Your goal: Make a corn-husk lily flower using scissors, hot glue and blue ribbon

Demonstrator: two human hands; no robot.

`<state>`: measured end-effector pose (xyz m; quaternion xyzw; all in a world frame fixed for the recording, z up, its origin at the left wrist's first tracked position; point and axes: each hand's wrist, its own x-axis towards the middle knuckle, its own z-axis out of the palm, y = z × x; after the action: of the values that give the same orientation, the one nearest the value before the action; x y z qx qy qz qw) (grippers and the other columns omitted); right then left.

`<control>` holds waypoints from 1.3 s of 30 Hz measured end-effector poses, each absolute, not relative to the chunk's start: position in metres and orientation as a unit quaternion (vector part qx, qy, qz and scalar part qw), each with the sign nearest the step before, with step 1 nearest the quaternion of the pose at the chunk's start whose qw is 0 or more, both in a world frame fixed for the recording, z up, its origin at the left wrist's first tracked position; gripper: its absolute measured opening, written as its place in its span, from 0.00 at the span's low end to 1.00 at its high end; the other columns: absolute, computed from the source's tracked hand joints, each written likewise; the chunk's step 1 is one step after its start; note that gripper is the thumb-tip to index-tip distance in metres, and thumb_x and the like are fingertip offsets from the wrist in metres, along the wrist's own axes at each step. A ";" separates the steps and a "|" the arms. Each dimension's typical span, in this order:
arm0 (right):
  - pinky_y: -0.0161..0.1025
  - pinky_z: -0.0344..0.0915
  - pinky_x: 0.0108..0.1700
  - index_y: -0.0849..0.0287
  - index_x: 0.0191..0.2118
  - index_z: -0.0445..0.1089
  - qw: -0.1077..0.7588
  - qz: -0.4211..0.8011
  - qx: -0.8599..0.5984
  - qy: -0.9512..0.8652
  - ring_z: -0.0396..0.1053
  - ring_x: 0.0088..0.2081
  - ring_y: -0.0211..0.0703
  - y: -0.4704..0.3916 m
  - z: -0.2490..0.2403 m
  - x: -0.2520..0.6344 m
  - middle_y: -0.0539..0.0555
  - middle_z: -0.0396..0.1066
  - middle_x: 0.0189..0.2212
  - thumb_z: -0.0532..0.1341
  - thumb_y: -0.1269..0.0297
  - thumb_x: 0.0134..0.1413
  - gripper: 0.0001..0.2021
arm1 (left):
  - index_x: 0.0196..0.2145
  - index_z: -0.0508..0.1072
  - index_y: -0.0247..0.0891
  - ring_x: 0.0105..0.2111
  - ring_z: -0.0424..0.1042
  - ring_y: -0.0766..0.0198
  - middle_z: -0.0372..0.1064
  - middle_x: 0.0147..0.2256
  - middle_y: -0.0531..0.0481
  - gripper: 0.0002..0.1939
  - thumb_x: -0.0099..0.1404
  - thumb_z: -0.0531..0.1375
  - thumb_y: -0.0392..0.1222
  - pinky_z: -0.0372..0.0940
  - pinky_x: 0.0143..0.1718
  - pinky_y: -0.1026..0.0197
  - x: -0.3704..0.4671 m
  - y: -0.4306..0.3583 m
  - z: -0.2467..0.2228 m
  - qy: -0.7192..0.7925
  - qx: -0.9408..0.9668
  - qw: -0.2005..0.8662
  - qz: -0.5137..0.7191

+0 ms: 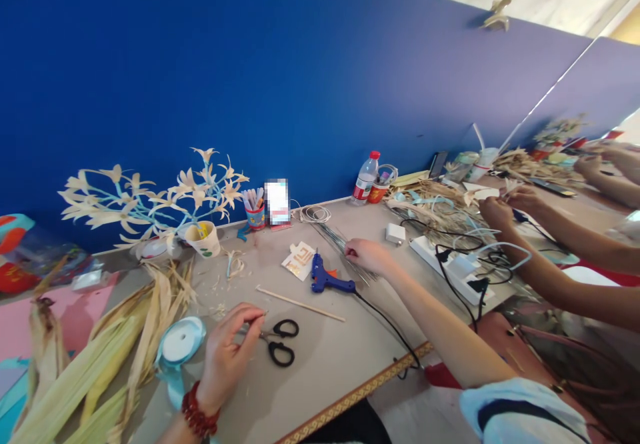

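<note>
My left hand [233, 347], with a red bead bracelet at its wrist, hovers over the near part of the table. Its thumb and forefinger are pinched round something too small to make out. Just beside those fingertips lie black-handled scissors [281, 343], their blades partly covered by the hand. Farther off, my right hand [371, 257] has its fingers curled down on a bundle of thin wires [333, 236]. Close to it rest a blue hot glue gun [325, 276] and a white packet [299, 261]. A thin pale stick [300, 303] lies between both hands.
Left are a light-blue ribbon roll [181, 339], corn husks [107, 344] and husk flowers [175, 197] by a paper cup [204, 239]. At the back stand a pen cup [255, 216], phone [278, 201] and bottle [366, 179]. Right: a power strip [450, 274] and another person's arms [555, 244].
</note>
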<state>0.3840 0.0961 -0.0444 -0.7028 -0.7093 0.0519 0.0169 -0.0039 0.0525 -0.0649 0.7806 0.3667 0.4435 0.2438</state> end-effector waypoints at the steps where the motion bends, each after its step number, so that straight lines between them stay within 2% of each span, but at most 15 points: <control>1: 0.32 0.58 0.32 0.55 0.36 0.73 0.015 0.054 -0.703 -0.709 0.70 0.35 0.41 0.096 -0.045 0.384 0.52 0.74 0.36 0.58 0.67 0.54 0.06 | 0.38 0.73 0.40 0.36 0.72 0.62 0.73 0.35 0.49 0.05 0.64 0.58 0.37 0.68 0.38 0.62 -0.004 0.052 -0.065 0.368 0.781 0.243 0.442; 12: 0.32 0.58 0.31 0.55 0.38 0.72 0.011 0.054 -0.713 -0.699 0.71 0.35 0.42 0.098 -0.042 0.385 0.53 0.75 0.37 0.57 0.70 0.55 0.08 | 0.37 0.73 0.39 0.36 0.73 0.61 0.73 0.35 0.47 0.05 0.64 0.58 0.38 0.69 0.39 0.60 -0.004 0.052 -0.062 0.375 0.783 0.231 0.439; 22: 0.32 0.56 0.29 0.55 0.35 0.71 0.001 0.053 -0.718 -0.694 0.71 0.34 0.43 0.098 -0.046 0.383 0.54 0.75 0.35 0.57 0.68 0.55 0.06 | 0.35 0.73 0.39 0.35 0.73 0.62 0.73 0.33 0.49 0.05 0.64 0.57 0.39 0.69 0.37 0.61 -0.003 0.051 -0.057 0.377 0.780 0.237 0.440; 29: 0.32 0.56 0.29 0.54 0.38 0.70 -0.005 0.053 -0.723 -0.689 0.71 0.33 0.42 0.097 -0.048 0.383 0.53 0.75 0.34 0.58 0.65 0.55 0.05 | 0.36 0.74 0.39 0.35 0.74 0.62 0.74 0.34 0.49 0.05 0.63 0.58 0.38 0.69 0.39 0.62 -0.003 0.051 -0.057 0.375 0.778 0.231 0.448; 33: 0.32 0.55 0.28 0.55 0.39 0.69 -0.008 0.053 -0.726 -0.686 0.71 0.33 0.41 0.096 -0.046 0.382 0.52 0.75 0.34 0.58 0.68 0.54 0.06 | 0.36 0.74 0.39 0.35 0.74 0.62 0.74 0.34 0.49 0.05 0.64 0.58 0.38 0.69 0.38 0.62 -0.003 0.051 -0.057 0.374 0.778 0.230 0.450; 39: 0.32 0.56 0.29 0.56 0.37 0.71 -0.020 0.059 -0.723 -0.688 0.71 0.35 0.42 0.097 -0.041 0.380 0.53 0.76 0.36 0.58 0.67 0.54 0.06 | 0.37 0.73 0.39 0.37 0.74 0.62 0.74 0.36 0.49 0.05 0.64 0.58 0.36 0.68 0.40 0.61 -0.004 0.051 -0.057 0.372 0.780 0.226 0.449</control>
<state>0.3800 0.0967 -0.0410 -0.7232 -0.6879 0.0587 -0.0197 -0.0038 0.0508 -0.0570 0.7804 0.3723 0.4488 0.2256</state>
